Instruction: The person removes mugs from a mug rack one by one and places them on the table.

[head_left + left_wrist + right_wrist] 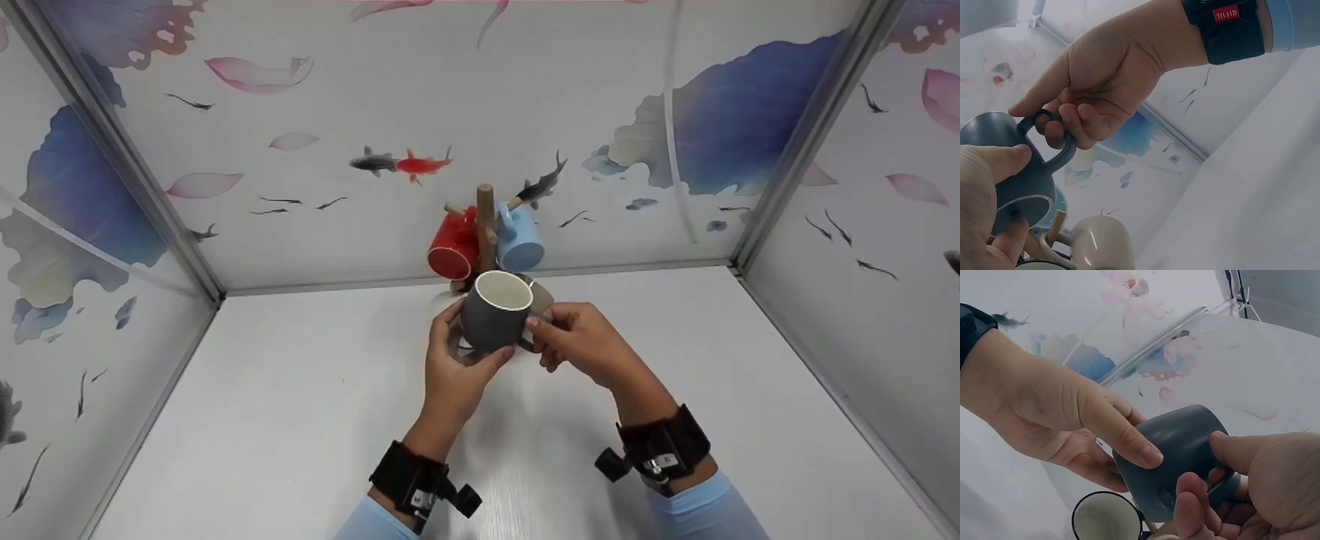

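Observation:
A dark grey mug (491, 326) with a pale inside is held up between both hands, its mouth tilted toward the head camera. My left hand (457, 375) grips the mug's body, thumb on the near side and fingers round the far side and base. The right hand (581, 341) holds the mug's handle (1064, 154), fingers curled through the loop and thumb on top. Just behind it stands a wooden mug rack (486, 225), its lower part hidden by the grey mug. On the rack hang a red mug (454, 244) and a light blue mug (519, 240).
A cream mug (1103, 242) hangs low on the rack, partly covered by the grey mug in the head view. Near it is a white mug with a dark rim (1107, 517). The white table (300, 420) is bounded by printed panels (315, 225) at the back and sides.

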Motion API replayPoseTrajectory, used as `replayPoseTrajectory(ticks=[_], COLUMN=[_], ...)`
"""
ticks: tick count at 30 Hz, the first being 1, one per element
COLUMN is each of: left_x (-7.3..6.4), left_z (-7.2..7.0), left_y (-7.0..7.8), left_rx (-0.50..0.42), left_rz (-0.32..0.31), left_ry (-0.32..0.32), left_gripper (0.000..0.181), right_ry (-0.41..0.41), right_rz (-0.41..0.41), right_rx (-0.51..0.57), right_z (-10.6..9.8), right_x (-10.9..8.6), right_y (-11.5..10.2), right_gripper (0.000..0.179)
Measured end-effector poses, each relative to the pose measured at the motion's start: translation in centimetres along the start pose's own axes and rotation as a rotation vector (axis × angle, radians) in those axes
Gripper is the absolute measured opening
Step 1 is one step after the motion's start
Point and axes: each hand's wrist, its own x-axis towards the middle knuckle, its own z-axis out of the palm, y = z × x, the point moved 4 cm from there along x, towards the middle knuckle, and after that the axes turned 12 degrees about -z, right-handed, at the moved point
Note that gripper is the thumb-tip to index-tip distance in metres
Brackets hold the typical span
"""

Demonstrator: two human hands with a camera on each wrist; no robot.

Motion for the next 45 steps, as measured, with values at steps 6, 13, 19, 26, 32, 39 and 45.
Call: replayPoseTrajectory(ticks=[6,13,19,26,32,39,45], left_x=[-0.1,-0.6,-1.1,-2.1,-2.8,-3.8,-4.3], left_z=[0.5,1.6,2.9,4.8,6.0,7.2,7.8], left_y=[0.4,0.3,-0.4,-1.5,-2.5,-3.3,-3.8], left_rx=[0.023,0.235,0.508,0.802,0.927,0.976,1.004], left_rz=[0.010,0.030,0.104,0.221,0.214,0.217,0.216], left_ry=[-0.065,-0.147,-0.243,-0.341,-0.414,-0.493,-0.540], left_gripper=[0.091,0.070,0.065,0.069,0.074,0.075,0.074], right_ry=[0.041,0.143,0.288,0.427,0.511,0.575,0.608], right_rz=[-0.004,-0.014,0.012,0.144,0.250,0.329,0.401], right_rx=[-0.015,-0.054,-0.092,-0.231,-0.279,-0.220,-0.215], right_z=[-1.8,-5.5,-9.6,-14.2,-17.4,-20.7,-22.7], right_x=[-0.3,-1.2,-2.2,-2.9,-3.7,-5.1,-6.4], right_y=[-0.5,-1.2,-1.1,1.8,5.1,8.8,10.8], right_gripper=[0.043,0.041,0.036,0.047,0.054,0.053,0.050])
